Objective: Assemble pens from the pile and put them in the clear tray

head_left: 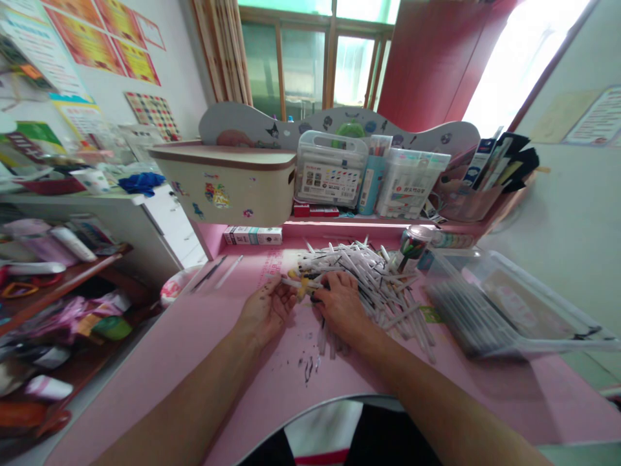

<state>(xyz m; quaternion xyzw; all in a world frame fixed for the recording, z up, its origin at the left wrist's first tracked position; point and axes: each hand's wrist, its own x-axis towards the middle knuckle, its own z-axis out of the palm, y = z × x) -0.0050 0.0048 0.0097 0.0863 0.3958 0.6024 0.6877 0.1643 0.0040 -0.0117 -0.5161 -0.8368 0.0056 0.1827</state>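
My left hand [272, 307] is turned palm up, with dark smudges on the skin. Its curled fingers hold one end of a slim white pen tube [290, 281]. A small yellow piece [303, 285] sits between both hands, by the tube. My right hand [342, 301] is palm down, fingers bent in toward that piece; what they pinch is hidden. Behind and under it spreads a heap of white pen tubes [378, 278], some with dark ends. Several more tubes [330, 343] stick out below the right wrist.
On the pink desk [194, 382], a clear plastic box [504, 323] with grey sticks stands at right, a jar of pens [412, 246] behind it. Two thin sticks [220, 272] lie at left. Above, a shelf bears a cream bin [233, 188] and marker cases [330, 175]. Ink marks [309, 369] spot the desk.
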